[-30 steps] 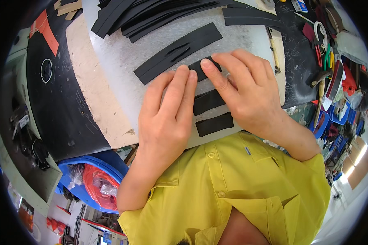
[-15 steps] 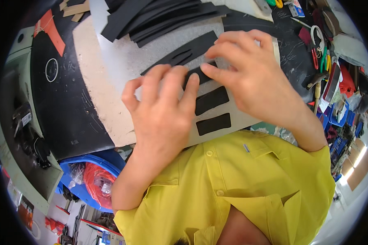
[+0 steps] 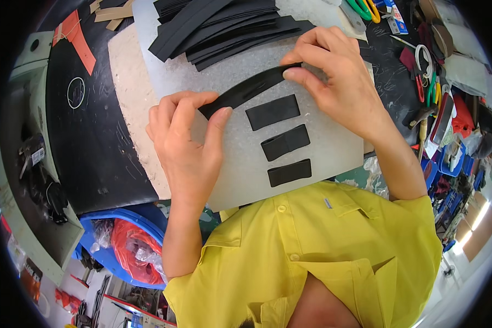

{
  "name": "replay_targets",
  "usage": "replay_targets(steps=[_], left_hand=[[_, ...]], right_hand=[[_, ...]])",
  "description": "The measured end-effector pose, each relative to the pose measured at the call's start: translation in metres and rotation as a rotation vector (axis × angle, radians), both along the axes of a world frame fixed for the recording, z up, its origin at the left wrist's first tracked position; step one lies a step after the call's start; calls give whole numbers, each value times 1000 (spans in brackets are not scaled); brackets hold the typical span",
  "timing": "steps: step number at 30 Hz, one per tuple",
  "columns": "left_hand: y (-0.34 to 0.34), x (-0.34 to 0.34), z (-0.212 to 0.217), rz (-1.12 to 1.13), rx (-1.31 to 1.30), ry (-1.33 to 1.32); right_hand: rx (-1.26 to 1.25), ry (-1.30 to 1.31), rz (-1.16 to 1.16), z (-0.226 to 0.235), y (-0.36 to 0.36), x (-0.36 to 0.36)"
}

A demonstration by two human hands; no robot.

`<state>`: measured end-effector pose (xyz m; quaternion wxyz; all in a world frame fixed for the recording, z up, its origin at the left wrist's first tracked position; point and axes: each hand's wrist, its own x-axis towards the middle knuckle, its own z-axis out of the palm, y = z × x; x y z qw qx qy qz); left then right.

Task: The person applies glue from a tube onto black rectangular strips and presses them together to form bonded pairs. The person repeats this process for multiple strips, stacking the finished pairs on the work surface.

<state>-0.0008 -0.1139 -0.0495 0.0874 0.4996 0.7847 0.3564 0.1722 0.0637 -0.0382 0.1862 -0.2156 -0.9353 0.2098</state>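
Both hands pinch one long black strip point(image 3: 250, 87) at frame centre, left hand point(image 3: 187, 143) on its lower-left end, right hand point(image 3: 339, 82) on its upper-right end, likely to keep it taut above three short black pieces point(image 3: 281, 141) lying on the white cutting mat point(image 3: 235, 164).

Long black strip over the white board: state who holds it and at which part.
Both hands hold the long black strip by its ends: the left hand pinches the lower left end, the right hand the upper right end, above the white board.
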Motion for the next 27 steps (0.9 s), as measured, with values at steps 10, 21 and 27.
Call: replay_targets(steps=[10,21,27], left_hand=[[29,18,-1,52,170,47],[20,3,-10,-192,254,172],[19,1,-12,-220,212,94]], right_hand=[[32,125,-24,2,-30,-20],[-116,97,84,-9,-28,-1],[-43,95,124,-12,-29,-3]])
